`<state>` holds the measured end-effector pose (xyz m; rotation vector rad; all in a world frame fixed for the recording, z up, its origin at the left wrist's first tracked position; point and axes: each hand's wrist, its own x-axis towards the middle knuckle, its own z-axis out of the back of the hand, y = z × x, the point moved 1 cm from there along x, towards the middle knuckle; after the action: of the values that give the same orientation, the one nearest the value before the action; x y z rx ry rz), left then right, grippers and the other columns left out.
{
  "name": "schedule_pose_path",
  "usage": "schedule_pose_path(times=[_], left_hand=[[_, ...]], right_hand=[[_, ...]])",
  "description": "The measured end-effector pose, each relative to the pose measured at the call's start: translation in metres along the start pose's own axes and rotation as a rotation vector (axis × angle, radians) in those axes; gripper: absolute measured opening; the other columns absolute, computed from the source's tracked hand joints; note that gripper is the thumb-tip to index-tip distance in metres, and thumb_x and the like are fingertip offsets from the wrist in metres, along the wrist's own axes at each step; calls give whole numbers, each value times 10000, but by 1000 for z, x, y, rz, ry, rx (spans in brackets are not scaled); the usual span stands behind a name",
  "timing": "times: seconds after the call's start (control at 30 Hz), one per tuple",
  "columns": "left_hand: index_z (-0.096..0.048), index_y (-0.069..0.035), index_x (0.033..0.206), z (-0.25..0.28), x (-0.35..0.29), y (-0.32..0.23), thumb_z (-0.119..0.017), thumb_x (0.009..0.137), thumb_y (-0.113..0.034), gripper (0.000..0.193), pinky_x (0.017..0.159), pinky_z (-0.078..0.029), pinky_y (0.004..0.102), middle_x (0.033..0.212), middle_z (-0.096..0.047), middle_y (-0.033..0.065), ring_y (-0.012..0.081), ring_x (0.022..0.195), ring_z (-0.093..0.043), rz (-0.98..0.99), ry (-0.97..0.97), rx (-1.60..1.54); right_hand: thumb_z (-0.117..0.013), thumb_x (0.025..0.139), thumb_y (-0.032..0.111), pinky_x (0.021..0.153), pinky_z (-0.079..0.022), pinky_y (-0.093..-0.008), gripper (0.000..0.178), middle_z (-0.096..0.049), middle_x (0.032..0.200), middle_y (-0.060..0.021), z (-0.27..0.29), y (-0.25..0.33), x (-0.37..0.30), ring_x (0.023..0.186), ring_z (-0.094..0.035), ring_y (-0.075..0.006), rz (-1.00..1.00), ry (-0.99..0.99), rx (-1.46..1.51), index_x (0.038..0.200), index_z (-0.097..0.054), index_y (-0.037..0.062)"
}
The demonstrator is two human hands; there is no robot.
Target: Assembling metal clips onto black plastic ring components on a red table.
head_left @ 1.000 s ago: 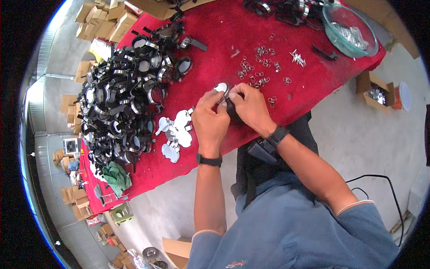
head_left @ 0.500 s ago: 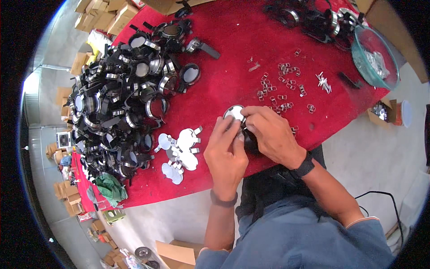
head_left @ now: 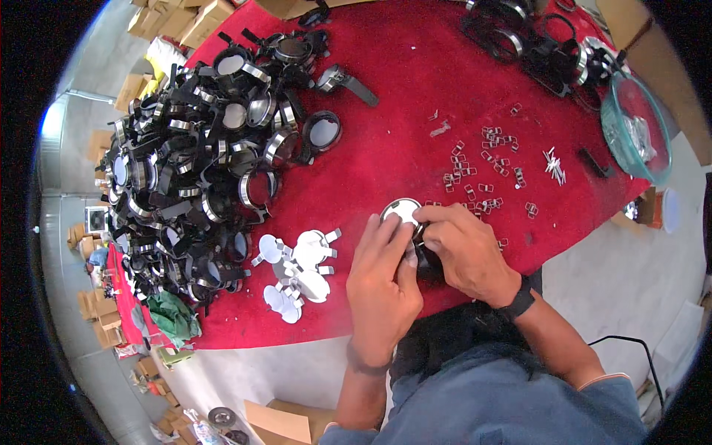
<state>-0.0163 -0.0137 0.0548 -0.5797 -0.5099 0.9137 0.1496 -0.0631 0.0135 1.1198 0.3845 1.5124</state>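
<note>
The round part [head_left: 401,209] sits at the fingertips of both hands, over the red cloth [head_left: 371,159]. The left hand [head_left: 386,278] and right hand [head_left: 473,256] pinch it, close together, with fingers bent.

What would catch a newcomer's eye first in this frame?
A heap of black and silver round parts fills the left of the red cloth. The left hand and right hand hold a white-faced round piece near the front edge. Small metal clips lie scattered beyond the right hand.
</note>
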Motion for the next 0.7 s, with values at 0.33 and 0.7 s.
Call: schedule_pose_path(times=[0.33, 0.7], left_hand=[[-761, -27, 1285, 2, 1, 1, -685, 906, 17, 389, 1162, -488, 472, 1372, -711, 186, 408, 1384, -614, -2, 31, 7], [-755, -21, 1292, 0, 8, 7, -696, 942, 9, 356, 1155, -477, 488, 1408, -677, 189, 430, 1399, -576, 30, 62, -115]], right_hand=[[-721, 885, -3, 818, -590, -437, 163, -672, 1298, -165, -2, -5, -4, 958, -686, -353, -61, -1, 84, 1023, -648, 43], [-734, 903, -37, 879, -579, -409, 131, -643, 1302, -201, -1, -5, 1, 1028, -712, -339, -153, -36, 198, 997, -657, 12]])
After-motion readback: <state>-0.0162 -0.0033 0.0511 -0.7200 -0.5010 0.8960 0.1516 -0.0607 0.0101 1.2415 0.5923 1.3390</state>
